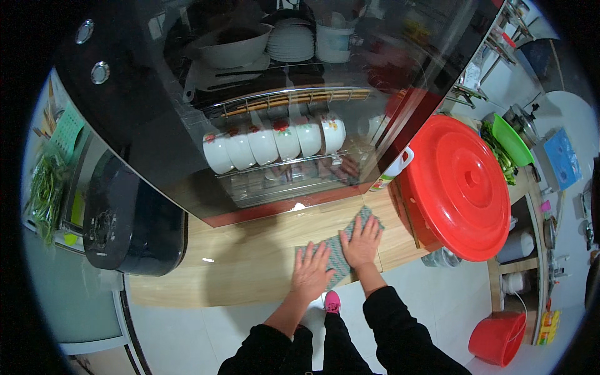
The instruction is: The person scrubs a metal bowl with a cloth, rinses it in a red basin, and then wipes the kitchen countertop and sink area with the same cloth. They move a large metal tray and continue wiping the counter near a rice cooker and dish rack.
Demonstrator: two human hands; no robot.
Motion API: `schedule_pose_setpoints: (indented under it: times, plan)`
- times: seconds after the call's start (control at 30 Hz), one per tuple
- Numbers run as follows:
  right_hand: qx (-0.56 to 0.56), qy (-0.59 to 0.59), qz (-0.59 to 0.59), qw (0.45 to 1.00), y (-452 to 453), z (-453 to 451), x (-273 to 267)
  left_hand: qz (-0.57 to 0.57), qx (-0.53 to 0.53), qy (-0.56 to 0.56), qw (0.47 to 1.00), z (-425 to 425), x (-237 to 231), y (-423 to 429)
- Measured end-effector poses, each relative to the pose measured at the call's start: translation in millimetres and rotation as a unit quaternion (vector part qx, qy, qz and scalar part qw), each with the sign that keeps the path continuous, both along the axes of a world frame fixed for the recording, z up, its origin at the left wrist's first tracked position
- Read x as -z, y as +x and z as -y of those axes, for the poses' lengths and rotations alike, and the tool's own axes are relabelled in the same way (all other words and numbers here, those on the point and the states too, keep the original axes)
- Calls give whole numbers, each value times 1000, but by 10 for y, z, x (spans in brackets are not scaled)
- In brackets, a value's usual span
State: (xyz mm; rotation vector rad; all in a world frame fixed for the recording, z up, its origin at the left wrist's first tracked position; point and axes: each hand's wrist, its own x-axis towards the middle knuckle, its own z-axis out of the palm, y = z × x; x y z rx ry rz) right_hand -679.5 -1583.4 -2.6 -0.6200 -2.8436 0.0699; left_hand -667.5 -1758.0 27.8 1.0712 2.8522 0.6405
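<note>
A grey-green cloth (338, 257) lies spread on the light wood-grain countertop (248, 267), near its front edge. My left hand (310, 274) rests flat on the cloth's left part, palm down, fingers pointing away from me. Further right, my right hand (361, 244) also presses flat, its fingers over the narrower end of the cloth reaching towards the cabinet. Neither hand grips the cloth; the part under the palms is hidden. Just beyond stands a dark glass-fronted dish cabinet (154, 136) with a red lower edge.
Behind the glass are several flowered white bowls (286, 140) and stacked plates (290, 42). A large red lidded tub (461, 183) and a white bottle (391, 171) stand at right, a black appliance (136, 220) at left. A red bucket (497, 337) sits on the floor.
</note>
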Motion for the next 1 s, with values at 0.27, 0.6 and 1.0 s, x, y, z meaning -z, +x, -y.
schedule_pose_setpoints:
  times: [0.27,0.6,1.0]
  plan:
    - [-218,-38,-3,975,-505,1300,-128,26,-167,-71,983,1098,-23,-34]
    - [-360,-116,2,926,133,2027,-203,23,-170,-110,979,1750,-3,421]
    - [-190,-46,4,981,-81,1710,-96,-2,-172,1,985,1527,-48,172]
